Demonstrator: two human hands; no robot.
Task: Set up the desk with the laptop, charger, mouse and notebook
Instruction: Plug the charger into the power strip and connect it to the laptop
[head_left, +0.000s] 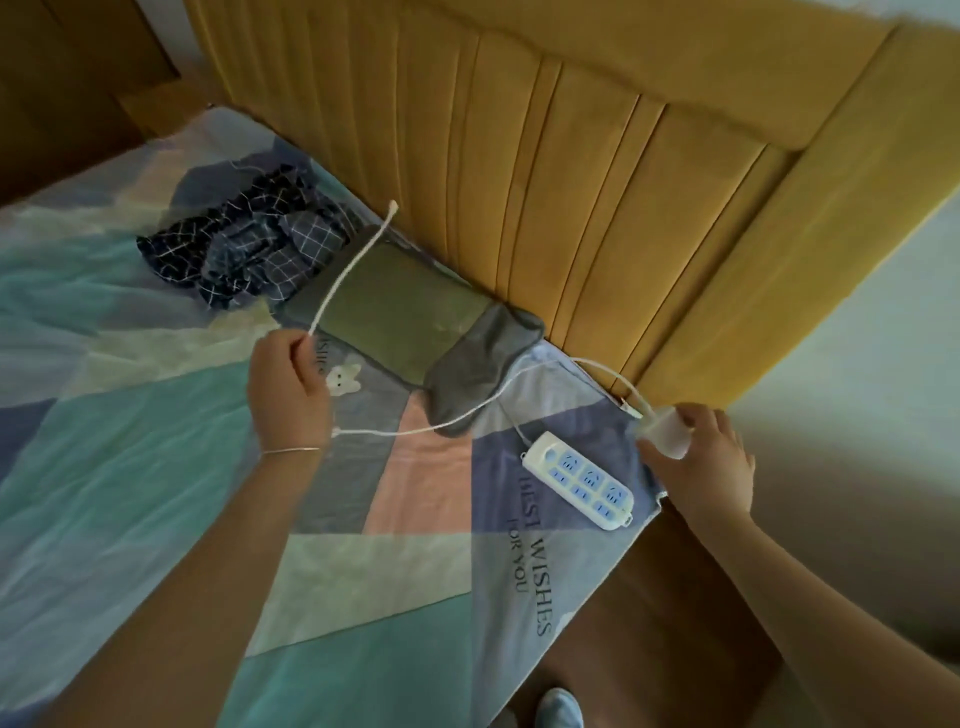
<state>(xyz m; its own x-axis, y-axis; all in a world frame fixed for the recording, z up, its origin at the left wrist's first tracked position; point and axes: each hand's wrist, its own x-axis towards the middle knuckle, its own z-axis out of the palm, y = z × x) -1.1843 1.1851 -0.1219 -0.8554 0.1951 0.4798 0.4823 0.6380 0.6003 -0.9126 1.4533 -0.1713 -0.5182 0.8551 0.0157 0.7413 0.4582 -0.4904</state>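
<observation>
I stand beside a bed with a pastel patchwork sheet (156, 467). My left hand (288, 389) pinches a white charger cable (353, 265); its free end sticks up over a green and grey pillow (405, 306), and the rest runs right across the sheet. My right hand (701, 462) grips the white charger block (667, 434) at the bed's right corner, just off the mattress edge. No laptop, mouse or notebook is in view.
A white and blue power strip (582, 480) lies on the sheet near the right edge, with its own cord running toward the yellow padded headboard (571, 156). Crumpled dark checked clothing (244, 244) sits near the pillow. Brown floor (649, 623) lies to the right.
</observation>
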